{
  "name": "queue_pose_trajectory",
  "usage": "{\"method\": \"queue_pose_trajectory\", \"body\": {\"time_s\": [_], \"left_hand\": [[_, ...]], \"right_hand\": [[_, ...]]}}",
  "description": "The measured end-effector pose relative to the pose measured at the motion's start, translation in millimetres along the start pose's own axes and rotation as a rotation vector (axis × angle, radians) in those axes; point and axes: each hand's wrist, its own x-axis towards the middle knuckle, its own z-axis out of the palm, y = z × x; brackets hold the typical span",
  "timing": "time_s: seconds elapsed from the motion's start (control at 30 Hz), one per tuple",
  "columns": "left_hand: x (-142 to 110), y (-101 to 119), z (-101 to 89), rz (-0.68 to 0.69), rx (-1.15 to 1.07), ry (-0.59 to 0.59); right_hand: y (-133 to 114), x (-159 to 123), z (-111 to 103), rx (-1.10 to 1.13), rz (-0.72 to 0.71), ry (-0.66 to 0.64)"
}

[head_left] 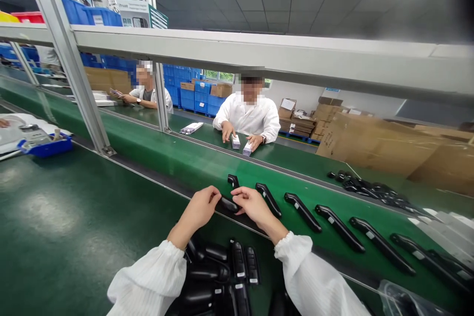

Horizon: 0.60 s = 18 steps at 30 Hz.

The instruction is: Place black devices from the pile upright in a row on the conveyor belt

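Between my hands is a black, elongated plastic device, held above the bench's far edge. My left hand pinches its left end between thumb and fingers. The fingers of my right hand are closed at its other end, and they hide part of it. Just beyond my hands, a row of bent black plastic handles with small white labels lies on the green conveyor belt. Below my wrists, a pile of similar black devices rests on the bench, partly covered by my sleeves.
A metal post and a long shelf beam stand ahead. Across the belt, a person in white handles small white boxes. A blue tray sits at left, a clear plastic bag at lower right, and black parts lie beyond the belt.
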Motion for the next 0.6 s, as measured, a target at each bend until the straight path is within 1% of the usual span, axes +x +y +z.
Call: {"method": "queue_pose_trajectory", "body": {"time_s": [0.03, 0.07, 0.17, 0.23, 0.3, 0.33, 0.47, 0.53, 0.6], "left_hand": [[1, -4, -0.3, -0.005, 0.012, 0.01], [1, -7, -0.1, -0.009, 0.022, 0.01], [4, -16, 3.5, -0.013, 0.044, -0.011], [5, -20, 6.8, -0.016, 0.067, -0.001], [6, -24, 8.6, -0.027, 0.091, 0.024], [6, -26, 8.6, -0.033, 0.101, 0.038], [8, -39, 2.5, -0.059, 0.134, 0.099], [8, -47, -3.2, -0.067, 0.138, 0.124], [7, -56, -9.1, -0.074, 0.131, 0.148]], "right_hand": [[3, 2, -3, -0.034, 0.003, 0.03], [6, 2, -5, -0.058, 0.007, 0.032], [6, -6, -6, -0.145, 0.018, -0.075], [0, -16, -1, -0.333, -0.058, -0.141], [-8, -26, 7, -0.579, -0.149, -0.163], [-12, -29, 12, -0.689, -0.171, -0.163], [-20, -37, 31, -1.047, -0.146, -0.181], [-22, -39, 36, -1.171, -0.154, -0.242], [-21, -42, 36, -1.253, -0.19, -0.3]]}}
